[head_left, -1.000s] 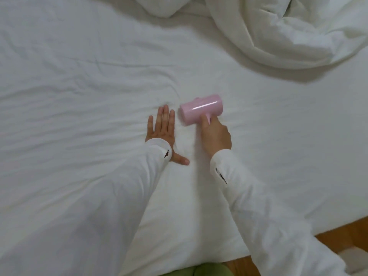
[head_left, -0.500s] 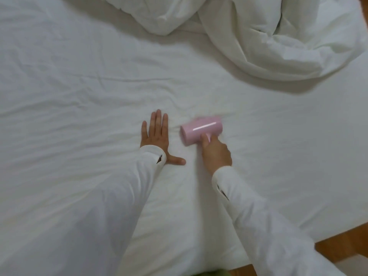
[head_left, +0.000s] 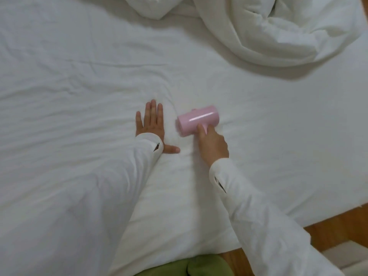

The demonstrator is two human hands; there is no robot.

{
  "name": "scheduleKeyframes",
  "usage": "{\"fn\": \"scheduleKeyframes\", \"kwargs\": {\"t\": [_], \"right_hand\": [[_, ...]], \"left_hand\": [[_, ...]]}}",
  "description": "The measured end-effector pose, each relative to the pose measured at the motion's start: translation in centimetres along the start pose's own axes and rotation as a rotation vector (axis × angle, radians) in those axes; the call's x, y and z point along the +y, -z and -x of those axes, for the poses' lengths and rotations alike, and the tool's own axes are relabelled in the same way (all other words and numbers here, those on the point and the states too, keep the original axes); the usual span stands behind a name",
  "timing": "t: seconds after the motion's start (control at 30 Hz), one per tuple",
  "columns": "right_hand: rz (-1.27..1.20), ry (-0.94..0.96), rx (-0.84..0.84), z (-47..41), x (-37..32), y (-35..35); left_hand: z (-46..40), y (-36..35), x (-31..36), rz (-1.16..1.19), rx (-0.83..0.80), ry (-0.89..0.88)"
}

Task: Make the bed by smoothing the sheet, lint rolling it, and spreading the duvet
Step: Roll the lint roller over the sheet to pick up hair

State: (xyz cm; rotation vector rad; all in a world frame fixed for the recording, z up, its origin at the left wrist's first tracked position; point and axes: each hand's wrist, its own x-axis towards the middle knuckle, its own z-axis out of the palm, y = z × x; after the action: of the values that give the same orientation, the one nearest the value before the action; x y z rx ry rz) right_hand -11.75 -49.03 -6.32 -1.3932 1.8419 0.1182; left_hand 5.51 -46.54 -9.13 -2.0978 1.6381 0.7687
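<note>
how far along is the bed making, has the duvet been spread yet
Not yet. Smoothing looks partly done: the white bed sheet lies flatter on the right, creased on the left. In hand: the right hand grips the pink cylindrical lint roller while the left hand presses flat. Left: the bunched white duvet.

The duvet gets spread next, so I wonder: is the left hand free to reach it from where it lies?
Probably yes: the left hand lies flat and holds nothing, and only bare sheet separates it from the bunched duvet; it may take a lean forward.
</note>
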Motion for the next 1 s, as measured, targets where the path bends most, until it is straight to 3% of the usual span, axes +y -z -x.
{"fn": "scheduleKeyframes", "kwargs": {"t": [0.2,0.4,0.7,0.83,1.0], "right_hand": [[-0.035,0.003,-0.015,4.4,5.0,1.6],[-0.250,0.091,0.068,2.8,0.3,3.6],[-0.026,0.319,0.056,-7.4,-12.1,3.1],[0.097,0.295,0.026,-8.8,-11.9,1.8],[0.186,0.212,0.023,-7.0,-6.9,2.1]], "left_hand": [[2.4,0.1,0.9,0.017,-0.032,-0.021],[2.0,1.6,0.9,0.029,-0.008,0.013],[-0.8,-0.1,-0.3,0.046,0.010,0.017],[-1.4,-0.7,-0.3,0.042,-0.003,0.012],[-1.3,-0.5,-0.2,0.035,-0.012,0.023]]}}
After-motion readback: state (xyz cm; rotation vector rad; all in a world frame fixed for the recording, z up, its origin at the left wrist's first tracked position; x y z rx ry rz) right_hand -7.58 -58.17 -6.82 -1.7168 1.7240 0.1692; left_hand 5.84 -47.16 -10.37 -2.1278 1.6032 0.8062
